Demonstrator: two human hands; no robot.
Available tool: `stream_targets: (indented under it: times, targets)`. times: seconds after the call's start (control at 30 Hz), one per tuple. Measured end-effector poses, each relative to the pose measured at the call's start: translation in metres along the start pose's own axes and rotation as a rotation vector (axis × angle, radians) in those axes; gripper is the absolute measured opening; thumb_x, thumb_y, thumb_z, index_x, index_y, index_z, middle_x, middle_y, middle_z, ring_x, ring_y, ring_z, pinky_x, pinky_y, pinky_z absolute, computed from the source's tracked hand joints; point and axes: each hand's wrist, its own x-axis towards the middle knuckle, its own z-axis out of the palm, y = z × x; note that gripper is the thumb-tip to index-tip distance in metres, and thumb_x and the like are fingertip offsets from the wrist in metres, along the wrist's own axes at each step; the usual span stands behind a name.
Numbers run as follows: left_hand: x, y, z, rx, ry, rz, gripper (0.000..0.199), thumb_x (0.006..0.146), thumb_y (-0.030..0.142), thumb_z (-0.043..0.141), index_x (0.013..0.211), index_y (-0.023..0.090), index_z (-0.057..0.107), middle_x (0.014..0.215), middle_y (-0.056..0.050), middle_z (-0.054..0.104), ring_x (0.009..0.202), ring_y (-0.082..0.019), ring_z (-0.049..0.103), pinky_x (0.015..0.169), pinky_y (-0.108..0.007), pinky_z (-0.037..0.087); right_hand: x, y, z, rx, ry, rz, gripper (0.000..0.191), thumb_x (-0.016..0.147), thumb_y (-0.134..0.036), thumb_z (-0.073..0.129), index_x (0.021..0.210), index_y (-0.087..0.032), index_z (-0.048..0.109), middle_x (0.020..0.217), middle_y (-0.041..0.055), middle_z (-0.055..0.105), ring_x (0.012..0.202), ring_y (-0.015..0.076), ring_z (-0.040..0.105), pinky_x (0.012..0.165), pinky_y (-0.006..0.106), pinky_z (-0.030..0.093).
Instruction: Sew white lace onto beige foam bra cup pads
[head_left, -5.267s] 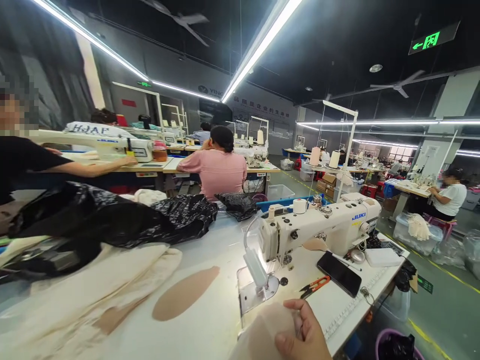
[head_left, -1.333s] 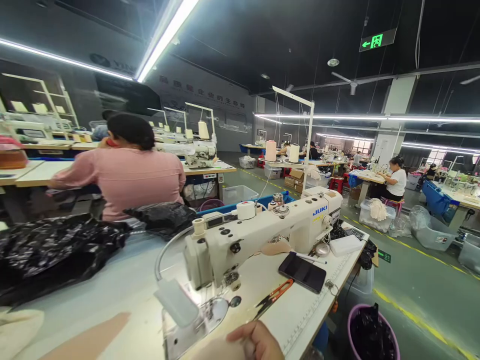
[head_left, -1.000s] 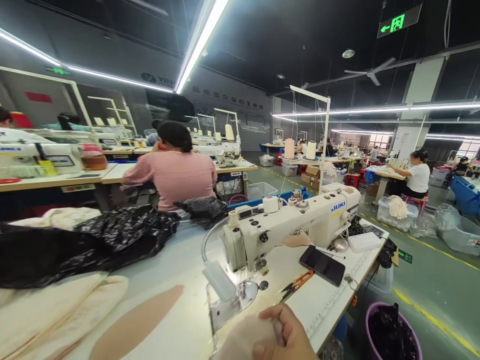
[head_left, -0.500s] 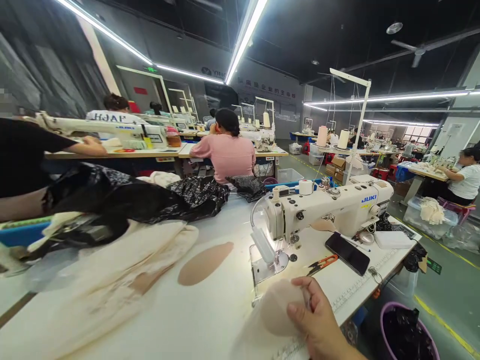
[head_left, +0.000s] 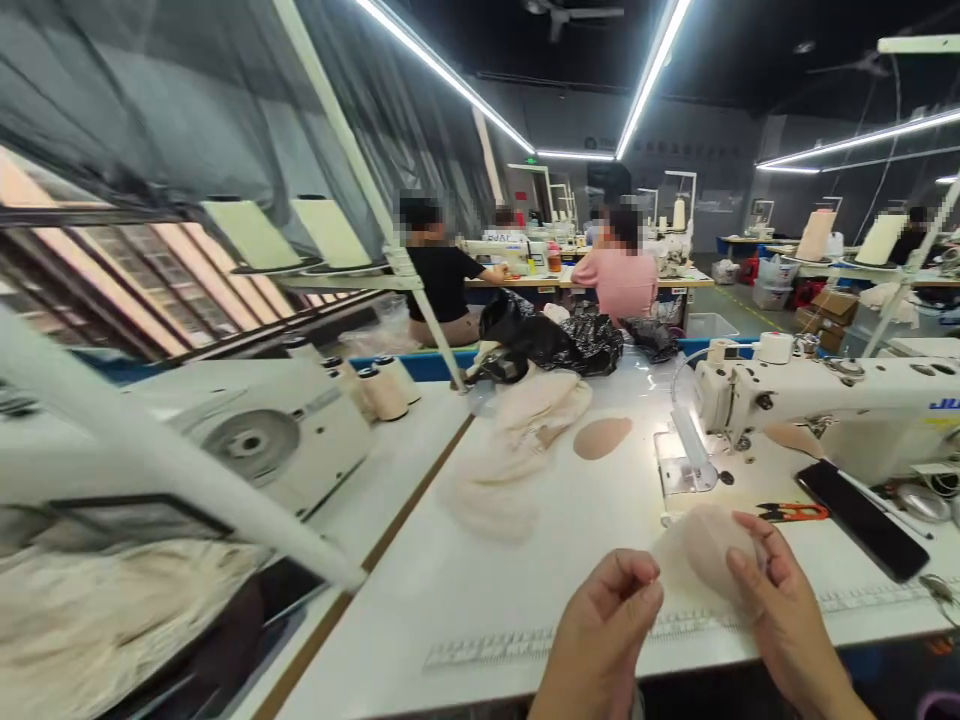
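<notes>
Between thumb and fingers, my right hand [head_left: 784, 595] pinches a sheer pale fabric piece [head_left: 712, 550] with a beige oval area, held above the table's front part. Close to its left edge is my left hand [head_left: 611, 620], its thumb and fingertips pressed together; what they hold, if anything, is too small to make out. Beyond my hands stands a white sewing machine [head_left: 817, 390], its needle area lit. A flat beige teardrop-shaped piece [head_left: 602, 438] lies left of it. Orange-handled thread snips [head_left: 795, 512] and a black phone [head_left: 862, 520] rest to the right.
Crumpled cream fabric [head_left: 544, 410] and black plastic bags [head_left: 577, 340] lie toward the far left. A printed ruler strip [head_left: 487, 650] runs along the front edge. At left are another machine [head_left: 255, 440], thread cones [head_left: 386, 392] and a slanting white pole [head_left: 187, 470]. Co-workers sit ahead.
The view has swung left, bringing the neighbouring machine and window into sight. My left hand has come into view beside the sheer fabric piece, which stays in my right hand.
</notes>
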Motion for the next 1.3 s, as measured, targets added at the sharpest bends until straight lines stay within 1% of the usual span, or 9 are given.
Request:
stream_targets:
  times: [0.2,0.37,0.53,0.73,0.87,1.0,1.13,1.2,1.3]
  targets:
    - [0.006,-0.020,0.006,-0.012,0.014,-0.033,0.040,0.059,0.038,0.101,0.078,0.016,0.074,0.081,-0.002,0.065,0.074,-0.014,0.052,0.076,-0.027,0.044,0.003,0.003,-0.012,-0.021,-0.021,0.035,0.068,0.071,-0.047,0.096,0.129,-0.029,0.065,0.126,0.0085,0.073,0.107,0.0289,0.071,0.095,0.042,0.059]
    - [0.006,-0.025,0.006,-0.011,-0.008,-0.033,0.042,0.059,0.041,0.102,0.076,0.017,0.073,0.076,-0.001,0.061,0.078,-0.015,0.051,0.080,-0.027,0.042,0.003,0.002,-0.009,-0.012,-0.018,0.019,0.066,0.070,-0.047,0.096,0.126,-0.030,0.067,0.124,0.0071,0.074,0.104,0.0285,0.072,0.091,0.041,0.061]
    - [0.004,-0.028,0.009,0.061,-0.020,0.016,0.043,0.062,0.044,0.101,0.073,0.017,0.070,0.079,-0.001,0.058,0.079,-0.015,0.047,0.076,-0.025,0.038,0.001,-0.002,-0.007,-0.009,-0.026,0.032,0.068,0.069,-0.048,0.097,0.126,-0.029,0.066,0.129,0.0084,0.073,0.109,0.0294,0.071,0.093,0.042,0.060]
    - [-0.001,-0.032,0.009,0.231,-0.074,0.033,0.045,0.071,0.051,0.094,0.078,0.018,0.065,0.074,0.002,0.050,0.073,-0.014,0.040,0.070,-0.024,0.032,-0.005,-0.009,0.002,-0.007,-0.016,-0.010,0.063,0.073,-0.049,0.094,0.126,-0.028,0.066,0.122,0.0078,0.074,0.103,0.0268,0.071,0.094,0.042,0.058]
    - [0.001,-0.044,0.000,0.387,-0.183,0.108,0.044,0.081,0.057,0.085,0.080,0.019,0.062,0.074,0.001,0.050,0.073,-0.016,0.041,0.070,-0.027,0.034,-0.006,-0.010,0.004,0.018,-0.032,-0.016,0.061,0.074,-0.047,0.094,0.124,-0.028,0.066,0.118,0.0065,0.075,0.102,0.0252,0.071,0.093,0.039,0.058]
    - [0.000,-0.049,-0.001,0.536,-0.234,0.193,0.037,0.090,0.054,0.076,0.082,0.020,0.062,0.080,-0.002,0.054,0.078,-0.019,0.047,0.074,-0.029,0.038,-0.005,-0.012,0.004,0.020,-0.046,-0.026,0.058,0.077,-0.047,0.093,0.124,-0.027,0.064,0.119,0.0062,0.074,0.103,0.0247,0.070,0.092,0.038,0.057]
    - [-0.010,-0.039,0.007,0.676,-0.239,0.263,0.029,0.090,0.044,0.075,0.078,0.021,0.064,0.083,-0.005,0.059,0.082,-0.021,0.051,0.076,-0.030,0.039,-0.004,-0.013,0.003,0.004,-0.058,-0.029,0.058,0.076,-0.048,0.093,0.122,-0.027,0.064,0.117,0.0051,0.074,0.101,0.0249,0.070,0.093,0.040,0.057]
    - [-0.017,-0.042,0.007,0.745,-0.299,0.190,0.029,0.086,0.042,0.077,0.073,0.020,0.065,0.079,-0.005,0.061,0.076,-0.020,0.051,0.073,-0.030,0.039,-0.004,-0.014,0.003,0.015,-0.055,-0.027,0.060,0.074,-0.048,0.094,0.121,-0.027,0.065,0.115,0.0046,0.075,0.099,0.0244,0.070,0.093,0.040,0.057]
    - [-0.023,-0.070,-0.004,0.751,-0.451,-0.197,0.042,0.081,0.057,0.079,0.069,0.020,0.064,0.063,-0.002,0.058,0.060,-0.016,0.047,0.060,-0.028,0.033,-0.005,-0.016,0.006,0.033,-0.043,-0.036,0.057,0.074,-0.047,0.094,0.120,-0.028,0.066,0.114,0.0031,0.074,0.100,0.0229,0.069,0.095,0.039,0.056]
